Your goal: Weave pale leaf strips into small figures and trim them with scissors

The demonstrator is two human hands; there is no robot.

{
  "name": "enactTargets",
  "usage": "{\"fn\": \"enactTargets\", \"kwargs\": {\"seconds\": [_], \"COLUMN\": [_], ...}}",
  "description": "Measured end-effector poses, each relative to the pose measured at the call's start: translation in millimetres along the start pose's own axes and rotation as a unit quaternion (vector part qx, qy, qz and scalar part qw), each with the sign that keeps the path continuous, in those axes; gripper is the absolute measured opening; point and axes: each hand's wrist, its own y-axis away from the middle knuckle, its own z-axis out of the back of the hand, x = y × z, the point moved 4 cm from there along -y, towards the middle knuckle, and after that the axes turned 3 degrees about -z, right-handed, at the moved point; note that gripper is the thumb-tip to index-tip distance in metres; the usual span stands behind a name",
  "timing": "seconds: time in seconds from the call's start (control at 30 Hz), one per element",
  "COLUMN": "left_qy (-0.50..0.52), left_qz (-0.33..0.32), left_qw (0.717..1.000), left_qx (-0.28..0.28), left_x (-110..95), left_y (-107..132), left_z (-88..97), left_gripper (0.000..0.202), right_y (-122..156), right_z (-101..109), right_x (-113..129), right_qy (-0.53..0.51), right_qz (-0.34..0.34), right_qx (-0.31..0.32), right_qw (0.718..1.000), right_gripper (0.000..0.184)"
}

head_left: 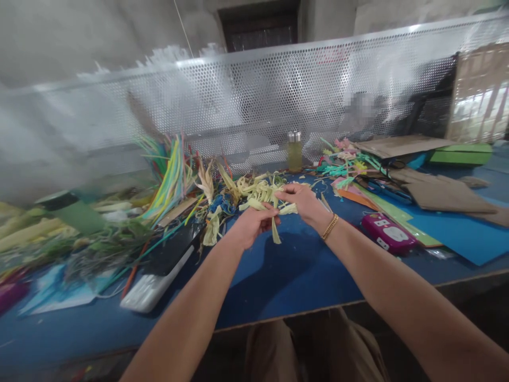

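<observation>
Pale yellow-green corn husk strips (275,229) cross each other between my two hands, above the blue tabletop (270,276). My left hand (256,225) is closed on the strips from the left, fingers curled beneath. From the right, my right hand (304,201) pinches the same strips between thumb and fingers. One strip end hangs down between the hands, and another points right under my right hand. Just behind lies a heap of loose husk strips (254,187). A blue tangled bundle (221,204) and a dry husk piece (212,227) sit left of my left hand.
A bottle of yellowish liquid (294,151) stands behind my hands. Colourful pipe cleaners (170,170) and a black-and-white device (163,276) are on the left. A magenta box-like object (388,233), coloured paper (457,233) and cardboard (441,191) lie right. A perforated metal panel (254,101) runs behind.
</observation>
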Motion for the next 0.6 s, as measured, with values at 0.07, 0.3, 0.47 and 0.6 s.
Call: {"fn": "enactTargets", "kwargs": {"seconds": [0.07,0.3,0.47,0.6], "left_qy": [0.004,0.041,0.046,0.040], "left_qz": [0.007,0.010,-0.022,-0.042], "left_qw": [1.000,0.999,0.998,0.997], "left_qx": [0.004,0.001,-0.036,-0.051], "left_x": [-0.3,0.2,2.3,3.1], "left_y": [-0.1,-3.8,-7.9,-10.6], "left_z": [2.1,7.2,11.1,14.8], "left_gripper": [0.030,0.035,0.031,0.031], "right_y": [-2.1,-8.9,-5.6,2.0], "right_z": [1.9,6.5,7.9,2.9], "right_x": [-3.0,-8.0,-6.9,-2.0], "right_qy": [0.003,0.026,0.123,0.166], "right_qz": [-0.019,-0.010,-0.021,-0.019], "right_qx": [0.013,0.023,0.016,0.077], "right_qw": [1.000,0.999,0.992,0.983], "right_gripper": [0.044,0.037,0.046,0.035]}}
